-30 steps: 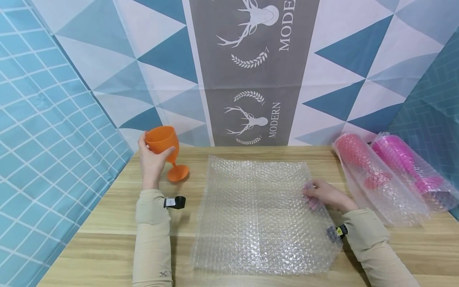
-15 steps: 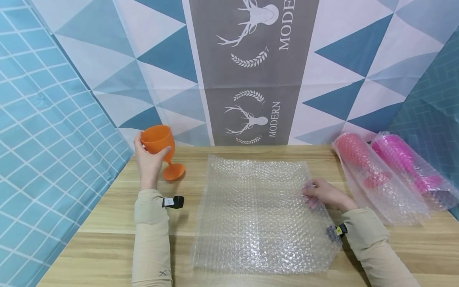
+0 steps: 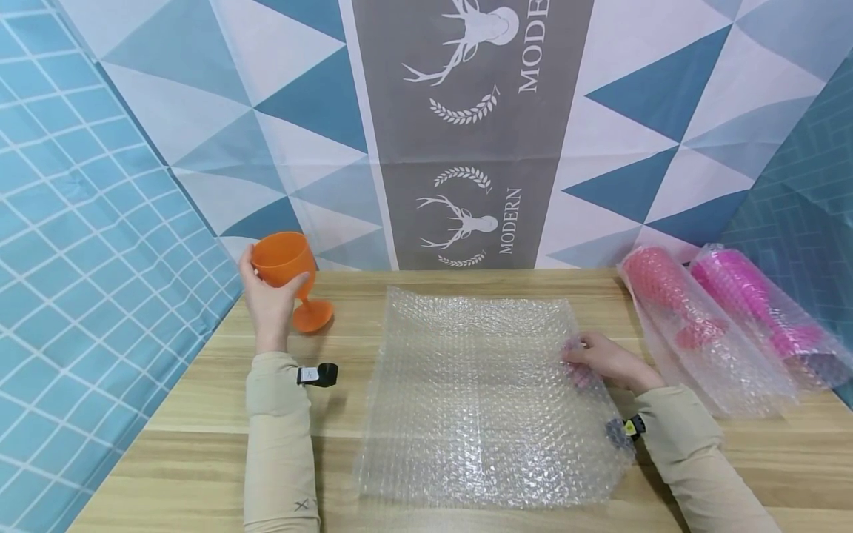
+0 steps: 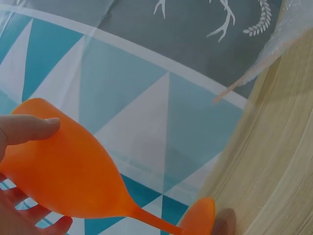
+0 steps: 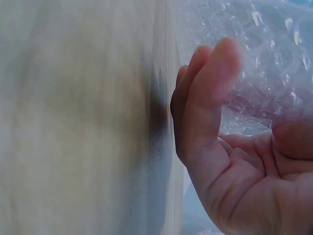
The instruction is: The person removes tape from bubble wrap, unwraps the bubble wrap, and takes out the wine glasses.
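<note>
An orange plastic goblet (image 3: pixel 286 260) leans in my left hand (image 3: pixel 269 303), at the table's far left. The thumb lies along one side of its bowl and the fingers wrap the other, as the left wrist view shows on the goblet (image 4: pixel 78 166). Its round foot (image 4: pixel 199 218) is close to the tabletop; whether it touches, I cannot tell. A clear bubble wrap sheet (image 3: pixel 473 400) lies flat in the middle. My right hand (image 3: pixel 609 361) pinches the sheet's right edge, thumb above and fingers beneath, seen through the plastic.
Two bubble-wrapped goblets lie at the right: a red one (image 3: pixel 660 285) and a magenta one (image 3: pixel 740 285). A patterned backdrop (image 3: pixel 460 133) rises behind the wooden table (image 3: pixel 193 444), and a blue gridded cloth (image 3: pixel 100 244) hangs along the left.
My left hand has carried the goblet a short way to the left. The right hand and the bubble wrap sheet have stayed in place.
</note>
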The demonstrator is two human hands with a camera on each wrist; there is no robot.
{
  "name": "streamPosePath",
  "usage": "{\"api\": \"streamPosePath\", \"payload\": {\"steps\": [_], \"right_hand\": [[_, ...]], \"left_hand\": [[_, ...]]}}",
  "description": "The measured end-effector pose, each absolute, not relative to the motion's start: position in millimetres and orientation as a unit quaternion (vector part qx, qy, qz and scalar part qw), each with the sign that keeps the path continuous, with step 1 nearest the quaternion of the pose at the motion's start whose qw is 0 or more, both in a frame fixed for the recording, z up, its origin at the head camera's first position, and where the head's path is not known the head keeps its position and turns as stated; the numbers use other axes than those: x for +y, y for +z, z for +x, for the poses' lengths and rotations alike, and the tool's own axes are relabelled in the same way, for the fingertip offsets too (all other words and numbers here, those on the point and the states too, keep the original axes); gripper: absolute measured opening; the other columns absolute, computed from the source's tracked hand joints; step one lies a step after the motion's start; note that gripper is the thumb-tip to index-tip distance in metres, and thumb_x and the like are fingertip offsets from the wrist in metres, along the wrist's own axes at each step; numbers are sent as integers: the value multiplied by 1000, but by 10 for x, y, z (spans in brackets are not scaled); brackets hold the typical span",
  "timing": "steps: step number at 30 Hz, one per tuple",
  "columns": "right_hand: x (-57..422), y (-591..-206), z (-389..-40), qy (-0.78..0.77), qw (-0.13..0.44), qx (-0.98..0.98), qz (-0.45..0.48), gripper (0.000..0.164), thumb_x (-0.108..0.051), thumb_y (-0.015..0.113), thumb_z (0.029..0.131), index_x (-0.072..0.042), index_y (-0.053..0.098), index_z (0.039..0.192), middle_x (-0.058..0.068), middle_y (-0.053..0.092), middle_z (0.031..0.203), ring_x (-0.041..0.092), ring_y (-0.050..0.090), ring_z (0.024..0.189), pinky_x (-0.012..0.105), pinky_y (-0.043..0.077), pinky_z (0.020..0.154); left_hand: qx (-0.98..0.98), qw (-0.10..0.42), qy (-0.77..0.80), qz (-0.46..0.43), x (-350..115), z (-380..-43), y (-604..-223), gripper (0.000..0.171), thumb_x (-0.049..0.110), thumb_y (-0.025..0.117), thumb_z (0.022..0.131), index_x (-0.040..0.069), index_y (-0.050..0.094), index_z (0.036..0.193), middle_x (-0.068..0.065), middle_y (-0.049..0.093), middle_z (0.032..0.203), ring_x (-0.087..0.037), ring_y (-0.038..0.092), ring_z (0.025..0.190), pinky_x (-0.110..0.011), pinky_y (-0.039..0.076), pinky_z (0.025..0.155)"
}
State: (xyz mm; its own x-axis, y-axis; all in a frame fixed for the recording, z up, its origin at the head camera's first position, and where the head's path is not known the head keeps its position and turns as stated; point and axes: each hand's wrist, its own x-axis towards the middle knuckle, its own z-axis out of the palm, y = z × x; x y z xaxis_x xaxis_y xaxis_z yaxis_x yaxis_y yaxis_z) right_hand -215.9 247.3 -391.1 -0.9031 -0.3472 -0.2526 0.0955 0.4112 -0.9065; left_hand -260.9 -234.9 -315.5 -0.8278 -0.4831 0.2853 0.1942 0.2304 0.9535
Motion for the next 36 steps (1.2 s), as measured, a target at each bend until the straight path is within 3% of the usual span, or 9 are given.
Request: {"api": "streamPosePath", "payload": {"steps": [11, 36], "right_hand": [[2466, -3900, -2154, -533, 205, 818, -78, 26, -8, 46, 92, 15, 44, 103, 4, 55, 69, 11, 57, 55, 28, 52, 53], [2476, -3915, -2163, -532, 205, 819, -71, 24, -8, 47, 91, 13, 43, 102, 4, 55, 71, 12, 58, 57, 29, 53, 55]], "left_hand": [[-724, 288, -615, 123, -2446, -2612, -3174, 90, 9, 70, 75, 38, 16, 140, 3, 31, 142, -17, 34, 125, -34, 31, 105], [-737, 287, -592, 155, -2564, -2636, -3307, 90, 8, 69, 76, 36, 14, 142, 3, 27, 144, -18, 32, 127, -34, 29, 107]]}}
